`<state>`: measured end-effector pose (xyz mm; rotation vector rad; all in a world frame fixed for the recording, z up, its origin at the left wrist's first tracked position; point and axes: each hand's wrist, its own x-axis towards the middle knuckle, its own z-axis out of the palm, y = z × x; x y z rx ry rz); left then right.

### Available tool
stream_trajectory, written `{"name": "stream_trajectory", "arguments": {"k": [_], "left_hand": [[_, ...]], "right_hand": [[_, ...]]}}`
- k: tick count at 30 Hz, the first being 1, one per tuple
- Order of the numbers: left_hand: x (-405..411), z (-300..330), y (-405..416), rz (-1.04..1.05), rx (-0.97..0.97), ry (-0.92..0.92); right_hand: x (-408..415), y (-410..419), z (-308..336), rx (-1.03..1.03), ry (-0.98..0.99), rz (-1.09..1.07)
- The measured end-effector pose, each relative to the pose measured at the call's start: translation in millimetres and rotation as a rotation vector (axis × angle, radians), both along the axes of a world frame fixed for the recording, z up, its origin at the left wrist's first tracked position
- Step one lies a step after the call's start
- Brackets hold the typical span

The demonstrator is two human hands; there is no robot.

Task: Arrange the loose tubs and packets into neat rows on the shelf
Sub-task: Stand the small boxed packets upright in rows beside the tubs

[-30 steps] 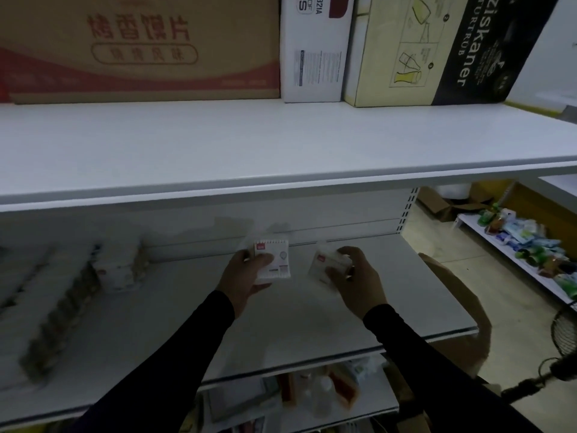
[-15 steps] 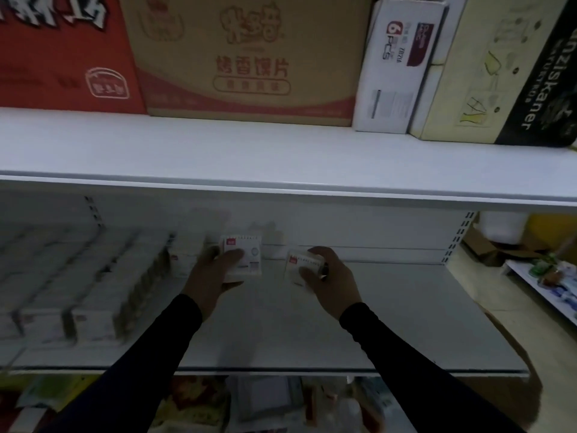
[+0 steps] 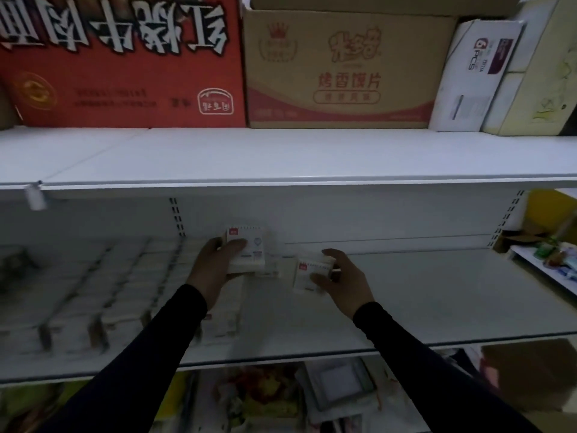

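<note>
Rows of pale packets (image 3: 103, 295) fill the left part of the middle shelf (image 3: 437, 307). Just right of them, the left hand (image 3: 215, 267) grips a white packet (image 3: 249, 248) above the shelf. Near it but apart, the right hand (image 3: 343, 282) pinches a second packet (image 3: 309, 273), tilted. Cardboard boxes (image 3: 340, 70) stand on the shelf above.

Dim, soft, blurry (edges bowed)
</note>
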<state>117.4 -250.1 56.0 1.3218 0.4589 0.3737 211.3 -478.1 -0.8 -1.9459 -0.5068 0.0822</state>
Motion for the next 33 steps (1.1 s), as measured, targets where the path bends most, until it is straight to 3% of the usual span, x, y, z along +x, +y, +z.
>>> {"name": "stream_trajectory", "arguments": {"k": [10, 33], "left_hand": [[-26.4, -10.6, 41.3, 0.041, -0.015, 0.054], [-26.1, -13.7, 55.6, 0.076, -0.051, 0.051]], "right_hand": [[2.0, 50.3, -12.6, -0.264, -0.055, -0.017], [40.8, 115.1, -28.4, -0.243, 0.029, -0.044]]}}
